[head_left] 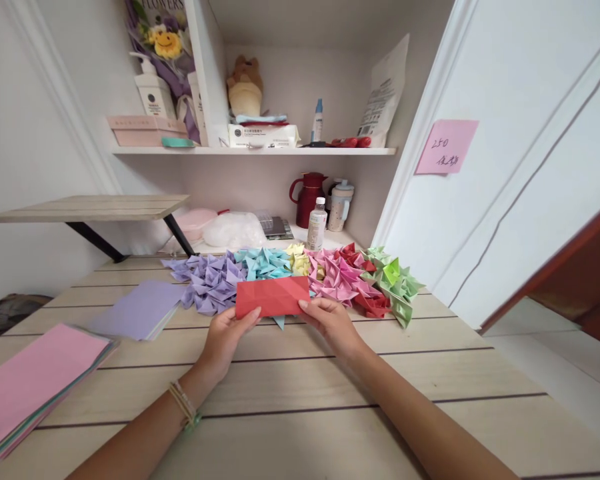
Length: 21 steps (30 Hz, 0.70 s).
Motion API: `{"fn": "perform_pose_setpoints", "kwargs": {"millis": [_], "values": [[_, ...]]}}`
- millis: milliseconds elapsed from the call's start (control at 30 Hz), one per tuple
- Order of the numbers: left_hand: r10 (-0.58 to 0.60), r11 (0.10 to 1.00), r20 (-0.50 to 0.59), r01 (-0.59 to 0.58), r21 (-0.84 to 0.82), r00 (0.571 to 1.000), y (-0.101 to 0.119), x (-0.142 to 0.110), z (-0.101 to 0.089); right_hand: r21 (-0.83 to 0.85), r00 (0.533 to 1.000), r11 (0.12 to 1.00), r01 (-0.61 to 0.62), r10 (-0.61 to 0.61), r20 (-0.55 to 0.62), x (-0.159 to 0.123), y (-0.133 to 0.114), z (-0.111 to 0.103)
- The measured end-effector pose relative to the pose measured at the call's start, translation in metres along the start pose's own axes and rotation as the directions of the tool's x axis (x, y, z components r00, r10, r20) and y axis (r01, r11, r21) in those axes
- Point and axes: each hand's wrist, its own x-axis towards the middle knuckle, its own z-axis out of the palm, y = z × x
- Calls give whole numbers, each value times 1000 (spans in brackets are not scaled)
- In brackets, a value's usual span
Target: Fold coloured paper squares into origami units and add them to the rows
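Observation:
A red sheet of paper (273, 297), a wide rectangle with faint crease lines, is held up above the wooden table. My left hand (226, 339) pinches its lower left corner, thumb in front. At its lower right corner, my right hand (330, 323) grips the paper between thumb and fingers. Just behind it lie heaps of folded paper pieces: purple ones (213, 280), blue ones (264, 262), yellow ones (299, 259), pink ones (335, 275) and green ones (397, 283). Some dark red folded pieces (373, 303) lie among the pink and green. The red sheet hides part of the heap.
On the left lie a stack of purple paper (137, 308) and a stack of pink-topped paper (43, 380). A small raised wooden shelf (93, 208) stands at the back left. Behind the heaps are a plastic bottle (317, 225), a red jug (310, 199) and a light tumbler (340, 207).

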Motion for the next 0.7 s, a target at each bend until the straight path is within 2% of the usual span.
{"fn": "perform_pose_setpoints", "kwargs": {"millis": [100,267,333,433,533,633,700], "values": [[15,1000,-16,-15,-10,1000,0,1,-1,-27,998,1000,14,-16,-56,-1,3,3],[137,990,-51,-139,-36,989,-2,3,-2,-108,987,989,105,-116,-107,-5,4,7],[165,985,-1,-165,-49,986,-3,1,0,-121,981,984,130,-145,-129,-6,4,9],[140,990,156,-142,0,978,-4,-7,4,-184,971,965,188,-210,-112,-8,7,13],[105,990,261,-127,67,960,-5,-12,7,-348,962,904,249,-271,-15,-13,10,16],[113,987,275,-140,81,955,-4,-12,6,-527,943,782,333,-286,171,-18,8,19],[108,988,278,-135,80,954,-3,-9,3,-579,911,704,411,-283,302,-20,5,19]]}}
